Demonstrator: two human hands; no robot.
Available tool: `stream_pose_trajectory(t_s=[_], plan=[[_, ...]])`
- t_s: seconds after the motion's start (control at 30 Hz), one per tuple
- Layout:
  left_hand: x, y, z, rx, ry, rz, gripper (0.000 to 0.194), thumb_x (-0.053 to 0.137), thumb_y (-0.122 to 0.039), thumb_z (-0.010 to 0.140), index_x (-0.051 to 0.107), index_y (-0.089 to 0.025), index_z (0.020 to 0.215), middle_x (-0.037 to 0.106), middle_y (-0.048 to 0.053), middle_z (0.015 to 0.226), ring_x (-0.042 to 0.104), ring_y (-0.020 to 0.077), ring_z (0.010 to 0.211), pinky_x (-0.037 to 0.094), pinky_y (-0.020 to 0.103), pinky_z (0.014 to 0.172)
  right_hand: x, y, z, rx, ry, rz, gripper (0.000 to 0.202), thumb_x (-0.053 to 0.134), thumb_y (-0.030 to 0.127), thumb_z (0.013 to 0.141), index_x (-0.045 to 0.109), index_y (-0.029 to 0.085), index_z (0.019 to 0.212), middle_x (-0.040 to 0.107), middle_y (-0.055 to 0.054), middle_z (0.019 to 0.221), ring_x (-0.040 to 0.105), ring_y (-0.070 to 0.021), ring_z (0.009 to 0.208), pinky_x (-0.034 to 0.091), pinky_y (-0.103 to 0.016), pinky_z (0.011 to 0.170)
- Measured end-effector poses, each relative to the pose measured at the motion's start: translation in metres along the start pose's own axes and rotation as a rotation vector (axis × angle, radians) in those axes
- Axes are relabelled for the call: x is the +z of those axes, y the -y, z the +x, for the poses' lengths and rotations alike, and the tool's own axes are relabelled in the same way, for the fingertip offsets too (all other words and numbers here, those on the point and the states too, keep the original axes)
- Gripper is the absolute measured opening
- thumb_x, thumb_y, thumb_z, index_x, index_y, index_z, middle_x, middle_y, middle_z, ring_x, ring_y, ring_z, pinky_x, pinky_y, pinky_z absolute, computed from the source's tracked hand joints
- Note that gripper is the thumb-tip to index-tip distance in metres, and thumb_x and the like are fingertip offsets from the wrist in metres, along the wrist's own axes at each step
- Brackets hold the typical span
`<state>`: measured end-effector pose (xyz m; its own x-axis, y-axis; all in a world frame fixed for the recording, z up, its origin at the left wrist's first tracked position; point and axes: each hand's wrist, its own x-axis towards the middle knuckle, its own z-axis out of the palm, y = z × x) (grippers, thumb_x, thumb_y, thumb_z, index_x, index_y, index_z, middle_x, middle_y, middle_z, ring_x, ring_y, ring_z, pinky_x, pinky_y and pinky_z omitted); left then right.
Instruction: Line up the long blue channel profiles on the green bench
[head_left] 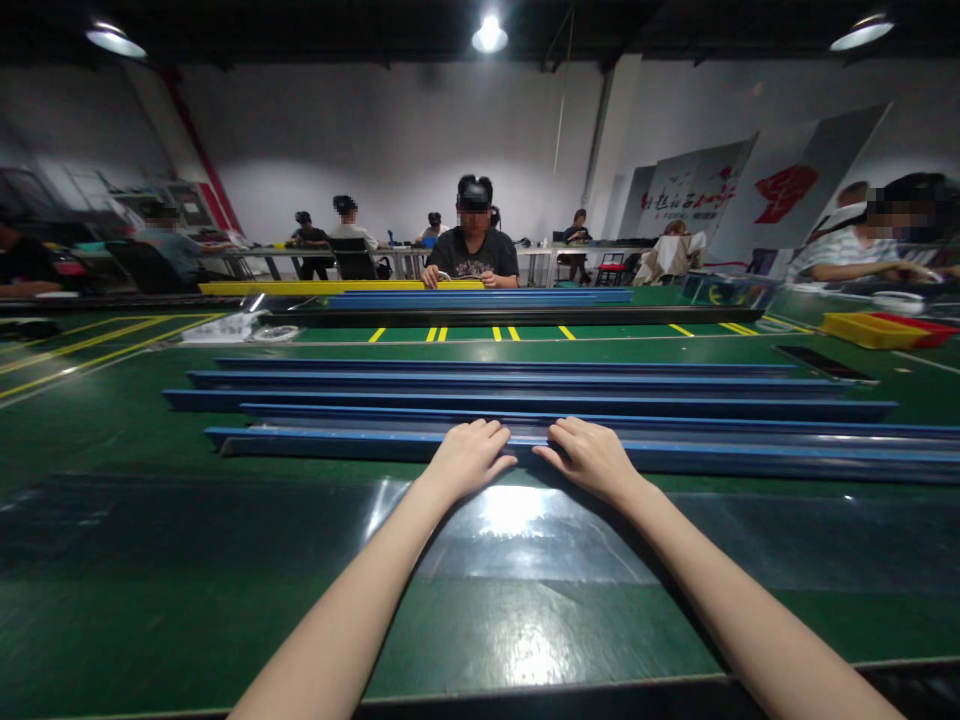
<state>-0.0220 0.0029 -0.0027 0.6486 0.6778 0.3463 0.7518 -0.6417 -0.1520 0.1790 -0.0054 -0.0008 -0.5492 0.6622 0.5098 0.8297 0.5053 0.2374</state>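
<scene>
A long blue channel-shaped strip [337, 443] lies crosswise on the green tabletop, nearest to me of several. My left hand [471, 455] grips it around the middle, fingers curled over the top and thumb along the near side. A short way to the right, my right hand [591, 455] holds the same strip in a like grip, its thumb pointing toward the left one. The undersides of the fingers are hidden. Just beyond, more blue strips [360, 400] lie roughly parallel. Between the strip and my forearms, a clear plastic sheet [262, 525] lies flat and reflects the lamp light.
Across the table a person [474, 245] handles a yellow strip [337, 288]. A dark phone-like slab [825, 364] and a yellow tray [870, 330] are at the right. A white coil [277, 333] sits at the left. Other people work further back.
</scene>
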Motion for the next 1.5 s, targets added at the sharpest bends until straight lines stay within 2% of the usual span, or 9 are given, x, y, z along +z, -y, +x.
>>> stream_pose_trajectory(t_s=[0.2, 0.33, 0.53, 0.93, 1.27, 1.4, 1.5], plan=[[-0.001, 0.000, -0.001, -0.016, 0.017, 0.006, 0.026, 0.042, -0.041, 0.084, 0.049, -0.018, 0.093, 0.057, 0.004, 0.089, 0.053, 0.0179, 0.085, 0.040, 0.027, 0.067, 0.000, -0.006, 0.002, -0.039, 0.010, 0.001, 0.034, 0.040, 0.037, 0.085, 0.055, 0.015, 0.065, 0.058, -0.003, 0.062, 0.050, -0.0102, 0.058, 0.024, -0.024, 0.052], [-0.001, -0.001, 0.000, -0.030, 0.022, 0.013, 0.026, 0.046, -0.041, 0.082, 0.049, -0.018, 0.093, 0.056, 0.004, 0.090, 0.053, 0.0175, 0.086, 0.040, 0.026, 0.068, -0.004, -0.006, 0.004, -0.026, 0.069, 0.002, 0.034, 0.039, 0.037, 0.085, 0.056, 0.015, 0.065, 0.059, -0.004, 0.065, 0.052, -0.0108, 0.060, 0.022, -0.024, 0.052], [-0.004, -0.003, 0.001, -0.020, -0.022, 0.037, 0.027, 0.049, -0.043, 0.080, 0.049, -0.017, 0.088, 0.057, 0.003, 0.086, 0.054, 0.0179, 0.082, 0.039, 0.026, 0.066, -0.014, -0.012, 0.001, 0.015, 0.162, 0.052, 0.036, 0.036, 0.037, 0.086, 0.055, 0.016, 0.064, 0.060, -0.004, 0.066, 0.052, -0.0107, 0.059, 0.021, -0.025, 0.051], [-0.008, 0.007, 0.000, -0.071, -0.114, 0.076, 0.038, 0.039, -0.052, 0.081, 0.050, -0.016, 0.075, 0.056, 0.003, 0.077, 0.051, 0.0156, 0.073, 0.036, 0.025, 0.060, -0.021, -0.038, -0.015, 0.106, 0.210, 0.051, 0.037, 0.037, 0.039, 0.082, 0.055, 0.017, 0.057, 0.059, -0.003, 0.062, 0.051, -0.0118, 0.056, 0.018, -0.026, 0.051], [-0.002, 0.004, -0.001, -0.156, -0.105, -0.029, 0.035, 0.041, -0.050, 0.081, 0.049, -0.017, 0.074, 0.058, 0.002, 0.078, 0.053, 0.0145, 0.074, 0.036, 0.024, 0.060, -0.019, -0.029, -0.011, 0.111, 0.212, 0.042, 0.045, 0.029, 0.046, 0.085, 0.058, 0.017, 0.065, 0.061, -0.005, 0.068, 0.053, -0.0133, 0.063, 0.024, -0.025, 0.054], [-0.002, 0.004, -0.002, -0.197, -0.073, -0.056, 0.033, 0.044, -0.050, 0.080, 0.049, -0.018, 0.075, 0.059, 0.001, 0.077, 0.054, 0.0147, 0.075, 0.037, 0.023, 0.060, -0.013, -0.017, -0.006, 0.041, 0.140, 0.052, 0.044, 0.031, 0.050, 0.084, 0.057, 0.016, 0.073, 0.060, -0.005, 0.073, 0.052, -0.0137, 0.068, 0.027, -0.024, 0.058], [0.000, 0.004, -0.002, -0.188, -0.057, -0.026, 0.033, 0.042, -0.049, 0.081, 0.049, -0.018, 0.076, 0.059, 0.001, 0.076, 0.054, 0.0152, 0.075, 0.037, 0.023, 0.060, -0.007, -0.009, -0.003, -0.005, 0.091, 0.072, 0.038, 0.033, 0.045, 0.085, 0.056, 0.015, 0.075, 0.059, -0.005, 0.075, 0.051, -0.0128, 0.069, 0.027, -0.023, 0.058]])
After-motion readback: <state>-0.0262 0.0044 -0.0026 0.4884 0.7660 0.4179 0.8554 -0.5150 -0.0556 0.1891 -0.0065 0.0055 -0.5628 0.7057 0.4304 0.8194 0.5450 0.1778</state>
